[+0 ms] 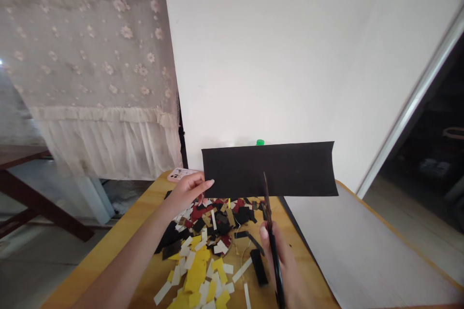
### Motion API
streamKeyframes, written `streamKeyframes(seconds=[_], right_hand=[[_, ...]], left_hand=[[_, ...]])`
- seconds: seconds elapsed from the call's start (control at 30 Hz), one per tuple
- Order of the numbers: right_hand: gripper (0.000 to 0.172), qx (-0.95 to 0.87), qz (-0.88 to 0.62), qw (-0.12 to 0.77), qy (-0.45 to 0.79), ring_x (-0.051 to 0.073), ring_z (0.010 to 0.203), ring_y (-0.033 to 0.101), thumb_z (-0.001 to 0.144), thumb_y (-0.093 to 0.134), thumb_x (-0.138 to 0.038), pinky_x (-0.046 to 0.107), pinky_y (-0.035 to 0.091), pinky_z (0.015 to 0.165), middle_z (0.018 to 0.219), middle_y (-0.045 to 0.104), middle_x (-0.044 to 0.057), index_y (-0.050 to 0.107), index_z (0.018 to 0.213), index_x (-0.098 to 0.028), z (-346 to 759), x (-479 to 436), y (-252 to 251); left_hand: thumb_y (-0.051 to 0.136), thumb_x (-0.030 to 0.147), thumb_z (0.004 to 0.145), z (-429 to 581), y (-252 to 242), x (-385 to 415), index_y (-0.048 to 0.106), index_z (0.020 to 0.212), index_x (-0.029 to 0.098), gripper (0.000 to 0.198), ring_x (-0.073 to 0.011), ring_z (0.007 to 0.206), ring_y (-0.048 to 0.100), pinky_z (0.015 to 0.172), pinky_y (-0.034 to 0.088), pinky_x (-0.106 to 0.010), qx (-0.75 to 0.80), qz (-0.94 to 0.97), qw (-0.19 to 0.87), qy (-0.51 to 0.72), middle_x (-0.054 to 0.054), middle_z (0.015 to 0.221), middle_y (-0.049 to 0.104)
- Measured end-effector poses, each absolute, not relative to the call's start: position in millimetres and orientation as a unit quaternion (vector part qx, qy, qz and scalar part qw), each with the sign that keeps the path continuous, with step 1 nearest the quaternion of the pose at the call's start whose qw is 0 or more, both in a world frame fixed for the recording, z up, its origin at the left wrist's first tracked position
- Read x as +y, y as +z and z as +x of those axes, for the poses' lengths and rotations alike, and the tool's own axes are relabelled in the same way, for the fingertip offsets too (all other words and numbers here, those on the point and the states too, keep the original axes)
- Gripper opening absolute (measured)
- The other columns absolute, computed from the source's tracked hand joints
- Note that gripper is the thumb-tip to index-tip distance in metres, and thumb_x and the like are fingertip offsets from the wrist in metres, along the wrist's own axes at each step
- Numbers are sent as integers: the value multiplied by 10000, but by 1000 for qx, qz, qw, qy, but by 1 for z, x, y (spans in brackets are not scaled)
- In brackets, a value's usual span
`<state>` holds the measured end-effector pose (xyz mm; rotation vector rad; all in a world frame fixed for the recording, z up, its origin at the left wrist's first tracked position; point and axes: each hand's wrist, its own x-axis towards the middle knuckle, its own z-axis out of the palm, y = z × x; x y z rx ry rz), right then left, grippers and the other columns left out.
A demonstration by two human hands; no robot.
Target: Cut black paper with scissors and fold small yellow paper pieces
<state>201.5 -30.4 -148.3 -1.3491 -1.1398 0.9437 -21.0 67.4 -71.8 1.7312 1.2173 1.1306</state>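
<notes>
My left hand (188,192) pinches the lower left edge of a long black paper sheet (268,169), which is held up in the air above the table. My right hand (279,260) grips black-handled scissors (272,246), with the dark blades pointing up at the sheet's bottom edge. The blade tips overlap the paper there. Below both hands lies a heap of cut paper scraps (203,246) in yellow, white, black and red. A short black strip (258,266) rests just left of my right hand.
The heap lies on a yellow wooden table (97,260). A pink phone (181,174) sits at its far edge, and a green cap (260,142) shows behind the sheet. A large white board (362,246) lies to the right. A lace curtain (90,58) hangs at left, beside a white wall.
</notes>
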Motion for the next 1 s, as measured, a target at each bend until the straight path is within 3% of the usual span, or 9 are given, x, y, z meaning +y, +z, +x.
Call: streamKeyframes(seconds=[0.3, 0.67, 0.83, 1.0], right_hand=[[463, -517, -549, 547, 364, 248, 860, 643, 875, 478, -692, 303, 491, 756, 798, 640, 21, 581, 847, -242, 204, -29, -147], [447, -521, -551, 537, 369, 255, 797, 632, 879, 470, -685, 329, 503, 769, 806, 647, 35, 557, 835, -248, 205, -26, -149], [424, -525, -525, 546, 388, 255, 885, 633, 902, 481, -650, 328, 490, 829, 891, 681, 35, 607, 948, -247, 208, -25, -151], [417, -558, -522, 528, 371, 220, 744, 599, 907, 505, -625, 301, 490, 716, 726, 597, 4, 603, 819, -229, 213, -23, -148]], left_hand=[[673, 695, 702, -21, -72, 68, 436, 584, 226, 538, -134, 408, 549, 424, 343, -216, 472, 673, 366, 435, 89, 456, 445], [661, 695, 721, -23, -76, 69, 426, 589, 232, 536, -142, 406, 534, 435, 333, -228, 472, 677, 366, 429, 76, 444, 479], [662, 684, 735, -23, -75, 68, 443, 596, 227, 526, -145, 426, 557, 447, 349, -227, 470, 679, 366, 429, 71, 452, 495], [664, 686, 732, -23, -76, 70, 439, 598, 233, 523, -140, 401, 532, 438, 359, -234, 469, 681, 369, 423, 70, 441, 509]])
